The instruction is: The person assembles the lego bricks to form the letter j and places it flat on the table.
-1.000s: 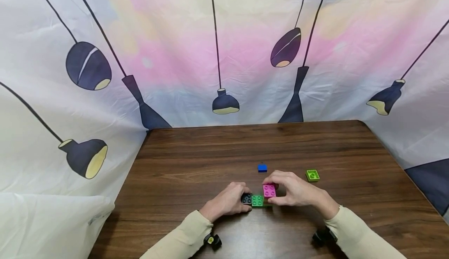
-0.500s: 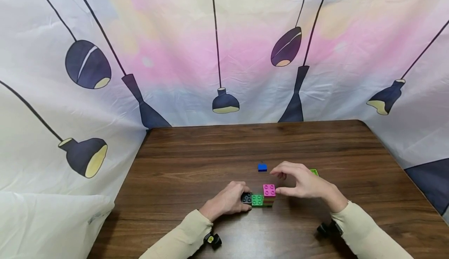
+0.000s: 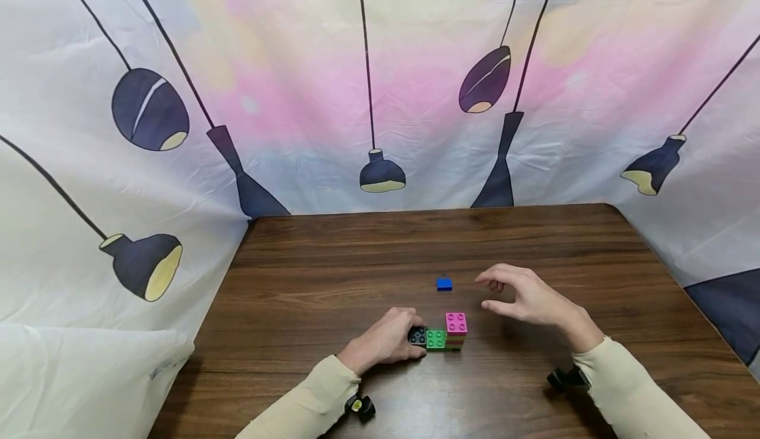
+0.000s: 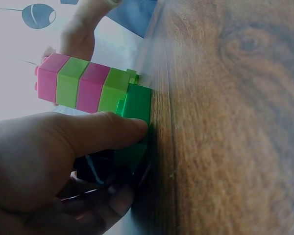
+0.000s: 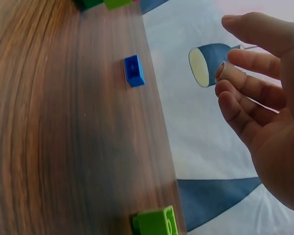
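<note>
Printed cloth with dark hanging lamps [image 3: 380, 175] curtains off three sides of a brown wooden table [image 3: 332, 274], closing in the work area.

On that table, near the front edge, stands a small block stack [image 3: 455, 331]: alternating pink and light green layers, with a pink block on top, rising from one end of a dark green base block [image 3: 435, 339]. A black block [image 3: 417, 336] sits at the other end of the base. The left hand [image 3: 384, 343] is curled round that low end, thumb pressed to the green base and fingers wrapped about the black block, which looks like a way to pin the build to the table so it does not slide.

The right hand [image 3: 525, 299] hovers just above the table, apart from the stack, fingers loosely bent and spread, holding nothing. Beneath and behind it, hidden in the head view but plain in the right wrist view, a loose light green block [image 5: 156, 222] lies on the wood. A small blue block [image 3: 443, 284] lies alone beyond the stack, near the right fingertips and touching nothing.

No box, tray or other container is in sight; every loose piece rests straight on the table.
</note>
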{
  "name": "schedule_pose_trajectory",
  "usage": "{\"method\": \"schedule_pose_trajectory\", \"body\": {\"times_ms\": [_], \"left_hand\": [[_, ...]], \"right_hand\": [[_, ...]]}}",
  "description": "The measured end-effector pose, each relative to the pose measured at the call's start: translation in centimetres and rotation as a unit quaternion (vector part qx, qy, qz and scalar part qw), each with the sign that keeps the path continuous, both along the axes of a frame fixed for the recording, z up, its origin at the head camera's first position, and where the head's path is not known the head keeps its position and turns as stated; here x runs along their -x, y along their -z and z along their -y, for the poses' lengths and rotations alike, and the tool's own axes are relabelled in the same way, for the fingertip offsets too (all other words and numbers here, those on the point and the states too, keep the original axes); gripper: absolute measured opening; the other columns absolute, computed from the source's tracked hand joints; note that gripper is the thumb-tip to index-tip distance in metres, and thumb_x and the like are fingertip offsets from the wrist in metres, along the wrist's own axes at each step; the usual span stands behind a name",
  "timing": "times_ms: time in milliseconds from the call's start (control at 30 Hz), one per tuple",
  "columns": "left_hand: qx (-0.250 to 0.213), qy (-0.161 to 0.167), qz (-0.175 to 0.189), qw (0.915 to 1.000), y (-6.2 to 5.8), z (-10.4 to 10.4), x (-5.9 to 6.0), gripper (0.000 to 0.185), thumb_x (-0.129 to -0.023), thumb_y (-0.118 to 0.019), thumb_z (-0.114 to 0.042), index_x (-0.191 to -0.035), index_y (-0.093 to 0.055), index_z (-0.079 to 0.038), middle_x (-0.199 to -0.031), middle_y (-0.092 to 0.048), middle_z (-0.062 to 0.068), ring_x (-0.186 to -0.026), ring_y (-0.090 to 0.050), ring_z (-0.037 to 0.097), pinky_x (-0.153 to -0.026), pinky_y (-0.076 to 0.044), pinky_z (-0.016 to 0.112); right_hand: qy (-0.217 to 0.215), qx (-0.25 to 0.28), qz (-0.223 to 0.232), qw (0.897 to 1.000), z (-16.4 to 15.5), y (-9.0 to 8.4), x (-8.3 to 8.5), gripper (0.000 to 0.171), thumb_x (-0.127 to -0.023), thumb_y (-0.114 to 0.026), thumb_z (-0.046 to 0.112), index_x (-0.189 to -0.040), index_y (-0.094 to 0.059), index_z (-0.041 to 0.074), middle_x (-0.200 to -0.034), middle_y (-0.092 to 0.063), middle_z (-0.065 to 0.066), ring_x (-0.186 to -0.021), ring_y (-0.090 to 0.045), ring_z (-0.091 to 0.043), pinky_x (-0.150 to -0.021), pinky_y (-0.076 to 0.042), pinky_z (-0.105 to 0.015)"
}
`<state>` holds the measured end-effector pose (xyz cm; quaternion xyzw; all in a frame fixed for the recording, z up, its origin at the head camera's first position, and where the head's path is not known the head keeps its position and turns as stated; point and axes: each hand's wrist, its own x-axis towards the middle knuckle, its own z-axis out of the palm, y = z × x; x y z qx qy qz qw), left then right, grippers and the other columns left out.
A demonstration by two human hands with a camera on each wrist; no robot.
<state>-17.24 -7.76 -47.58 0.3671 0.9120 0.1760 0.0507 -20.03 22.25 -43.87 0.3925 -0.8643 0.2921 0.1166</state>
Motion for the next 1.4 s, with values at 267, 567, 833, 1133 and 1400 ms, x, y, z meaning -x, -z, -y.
{"method": "schedule_pose_trajectory", "body": {"times_ms": [267,567,833,1133,1400], "left_hand": [[0.003,0.0,0.003,1.0,-0.1,0.0,0.1,0.034,-0.071,-0.077,-0.034,-0.098,-0.068,-0.015,-0.082,-0.054,-0.011,-0.07,-0.048,0.0,-0.061,-0.04,0.012],[-0.002,0.0,0.009,1.0,0.0,-0.2,0.0,0.034,-0.071,-0.076,-0.033,-0.099,-0.068,-0.015,-0.082,-0.054,-0.011,-0.07,-0.048,0.0,-0.06,-0.04,0.012],[0.0,-0.001,0.008,1.0,0.0,-0.1,-0.1,0.034,-0.071,-0.076,-0.032,-0.099,-0.068,-0.015,-0.083,-0.054,-0.01,-0.07,-0.047,0.0,-0.06,-0.04,0.011],[0.0,-0.003,0.008,1.0,0.0,-0.1,-0.1,0.033,-0.071,-0.077,-0.032,-0.098,-0.068,-0.015,-0.082,-0.054,-0.011,-0.069,-0.047,0.0,-0.06,-0.039,0.011],[-0.003,-0.002,0.009,0.9999,0.0,-0.1,0.0,0.032,-0.07,-0.077,-0.032,-0.097,-0.069,-0.015,-0.079,-0.053,-0.011,-0.066,-0.046,-0.001,-0.057,-0.038,0.011]], "right_hand": [[0.046,-0.028,0.008,0.998,-1.3,0.6,0.1,0.041,-0.076,-0.073,0.032,-0.112,-0.06,0.016,-0.107,-0.059,0.005,-0.084,-0.058,-0.012,-0.07,-0.049,-0.029],[0.09,-0.091,0.013,0.992,-2.6,0.8,0.1,0.047,-0.075,-0.073,0.037,-0.114,-0.06,0.013,-0.108,-0.057,0.003,-0.089,-0.057,-0.015,-0.073,-0.048,-0.033],[0.111,-0.113,0.023,0.987,-3.4,1.2,-0.1,0.053,-0.071,-0.077,0.034,-0.116,-0.058,0.013,-0.108,-0.056,0.002,-0.094,-0.055,-0.015,-0.076,-0.047,-0.036],[0.138,-0.136,0.034,0.98,-4.3,2.0,0.2,0.06,-0.067,-0.078,0.037,-0.117,-0.058,0.012,-0.112,-0.055,-0.003,-0.106,-0.051,-0.023,-0.083,-0.045,-0.044],[0.146,-0.152,0.048,0.976,-4.6,2.1,0.2,0.059,-0.068,-0.078,0.036,-0.117,-0.059,0.01,-0.111,-0.056,-0.005,-0.106,-0.051,-0.025,-0.085,-0.043,-0.045]]}}
